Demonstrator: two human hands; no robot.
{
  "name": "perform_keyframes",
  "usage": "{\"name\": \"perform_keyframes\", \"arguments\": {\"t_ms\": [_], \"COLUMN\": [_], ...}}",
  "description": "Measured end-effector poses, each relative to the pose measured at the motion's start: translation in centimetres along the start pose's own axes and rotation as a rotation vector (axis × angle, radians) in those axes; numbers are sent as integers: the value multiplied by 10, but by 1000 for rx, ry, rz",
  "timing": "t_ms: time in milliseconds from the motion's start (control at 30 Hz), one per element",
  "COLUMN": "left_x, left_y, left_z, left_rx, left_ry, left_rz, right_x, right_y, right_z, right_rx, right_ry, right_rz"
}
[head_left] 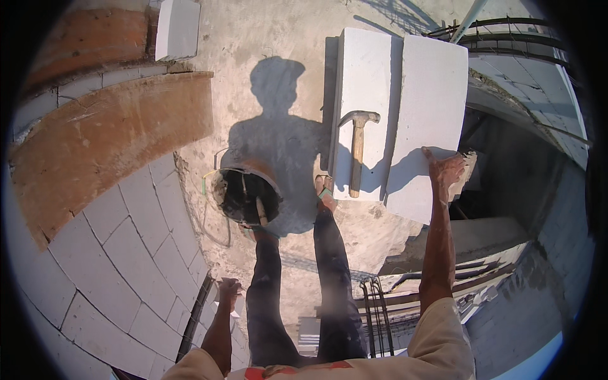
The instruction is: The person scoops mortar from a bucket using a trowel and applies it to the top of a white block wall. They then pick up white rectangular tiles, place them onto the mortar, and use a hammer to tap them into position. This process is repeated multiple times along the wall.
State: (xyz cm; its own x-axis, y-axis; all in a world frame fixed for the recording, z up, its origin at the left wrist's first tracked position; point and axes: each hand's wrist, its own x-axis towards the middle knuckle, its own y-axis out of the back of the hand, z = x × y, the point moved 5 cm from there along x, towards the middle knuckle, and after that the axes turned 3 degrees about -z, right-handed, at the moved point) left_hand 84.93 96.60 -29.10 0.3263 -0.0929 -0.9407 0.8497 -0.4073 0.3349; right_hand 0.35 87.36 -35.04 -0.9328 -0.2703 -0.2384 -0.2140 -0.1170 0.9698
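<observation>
My right hand is at the edge of a large white block, its thumb on the top face and its other fingers curled at the outer edge. Close beside it lies another white block, separated by a narrow dark gap. On that one rests a claw hammer with a wooden handle, head pointing away from me. My left hand hangs low at my left side near the block wall, holding nothing visible, fingers loosely apart. By my left foot stands a bucket with a tool handle inside.
White block walling and a brown board run along the left. A dark opening drops away right of the blocks. Steel bars curve at the far right; more rebar is near my right leg. Another block stands far left.
</observation>
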Motion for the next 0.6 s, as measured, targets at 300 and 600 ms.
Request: {"name": "perform_keyframes", "arguments": {"t_ms": [300, 600], "left_x": [-60, -104], "left_y": [-37, -44], "left_z": [40, 27], "left_rx": [-16, -255], "left_ry": [-160, -172], "left_rz": [-14, -51], "right_x": [8, -38], "right_y": [27, 25], "right_z": [14, -40], "right_rx": [377, 499], "right_ry": [122, 298], "right_rz": [-125, -417]}}
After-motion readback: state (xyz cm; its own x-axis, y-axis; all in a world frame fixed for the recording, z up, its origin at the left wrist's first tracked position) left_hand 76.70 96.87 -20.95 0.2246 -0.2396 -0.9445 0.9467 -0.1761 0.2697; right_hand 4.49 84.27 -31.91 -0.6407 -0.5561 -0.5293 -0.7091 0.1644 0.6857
